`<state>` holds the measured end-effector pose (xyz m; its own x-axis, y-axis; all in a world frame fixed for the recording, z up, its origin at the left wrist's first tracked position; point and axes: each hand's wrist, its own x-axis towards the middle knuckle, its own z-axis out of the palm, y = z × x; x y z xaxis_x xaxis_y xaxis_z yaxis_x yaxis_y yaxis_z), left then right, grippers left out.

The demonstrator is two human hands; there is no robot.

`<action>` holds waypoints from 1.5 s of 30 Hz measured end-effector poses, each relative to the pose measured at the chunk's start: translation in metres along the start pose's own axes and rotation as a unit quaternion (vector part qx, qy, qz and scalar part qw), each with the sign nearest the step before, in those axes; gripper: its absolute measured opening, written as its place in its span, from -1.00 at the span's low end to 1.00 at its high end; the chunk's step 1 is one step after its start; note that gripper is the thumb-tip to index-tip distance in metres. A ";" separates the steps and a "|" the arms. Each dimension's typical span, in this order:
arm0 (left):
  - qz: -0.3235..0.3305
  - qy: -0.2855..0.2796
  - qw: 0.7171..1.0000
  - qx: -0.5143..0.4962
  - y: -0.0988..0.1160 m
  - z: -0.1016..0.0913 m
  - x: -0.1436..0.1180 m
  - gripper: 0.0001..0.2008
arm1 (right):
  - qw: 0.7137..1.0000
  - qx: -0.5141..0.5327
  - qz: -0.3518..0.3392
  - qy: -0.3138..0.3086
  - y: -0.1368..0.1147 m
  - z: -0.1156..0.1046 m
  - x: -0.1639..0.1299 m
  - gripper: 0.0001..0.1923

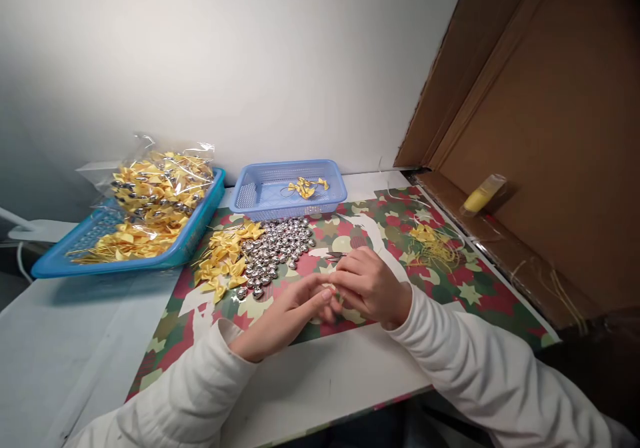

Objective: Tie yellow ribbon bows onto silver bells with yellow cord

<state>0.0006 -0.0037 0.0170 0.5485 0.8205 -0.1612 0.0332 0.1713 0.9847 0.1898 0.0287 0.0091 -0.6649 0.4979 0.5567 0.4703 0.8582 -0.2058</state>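
Note:
My left hand (287, 315) and my right hand (367, 285) meet fingertip to fingertip over the patterned mat (400, 235), pinching something small that their fingers hide. Just beyond them lies a pile of silver bells (277, 248), with loose yellow ribbon bows (225, 255) to its left. A bundle of yellow threads (433, 245) lies to the right of my right hand. Both arms wear white sleeves.
A small blue basket (260, 191) at the back holds a few finished bows. A larger blue tray (55, 258) at the left carries a clear bag of bows. A brown cardboard wall (550, 135) stands at the right, with a yellow tube (483, 195) on its ledge.

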 end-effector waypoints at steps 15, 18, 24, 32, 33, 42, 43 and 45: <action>0.007 0.140 0.989 -0.034 -0.008 0.000 0.000 -0.60 | 0.942 -0.161 0.270 -0.116 0.029 0.007 -0.010 -0.76; 0.014 0.145 0.989 -0.029 -0.009 0.000 0.000 -0.60 | 0.945 -0.098 0.295 -0.104 0.027 0.007 -0.008 -0.77; 0.021 0.160 0.987 -0.022 -0.010 -0.002 0.000 -0.58 | 0.858 0.385 0.332 -0.072 0.012 0.002 -0.006 -0.64; 0.028 0.173 0.984 0.003 -0.011 -0.001 0.000 -0.58 | 0.772 0.522 0.352 -0.086 -0.003 0.009 -0.007 -0.50; 0.027 0.171 0.985 0.006 -0.011 -0.001 0.001 -0.58 | 0.774 0.522 0.348 -0.086 -0.004 0.009 -0.006 -0.51; 0.004 0.147 0.989 0.025 -0.010 0.001 0.001 -0.58 | 0.778 0.521 0.337 -0.103 -0.008 0.011 -0.006 -0.57; 0.006 0.148 0.989 0.026 -0.010 0.002 0.001 -0.58 | 0.779 0.518 0.336 -0.104 -0.008 0.011 -0.006 -0.56; 0.011 0.148 0.989 0.028 -0.009 0.002 0.001 -0.60 | 0.783 0.514 0.334 -0.106 -0.008 0.011 -0.006 -0.56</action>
<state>0.0023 -0.0060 0.0081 0.2810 0.9490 -0.1432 0.0734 0.1275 0.9891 0.1836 0.0206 -0.0019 -0.6026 0.7944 -0.0756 0.1117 -0.0099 -0.9937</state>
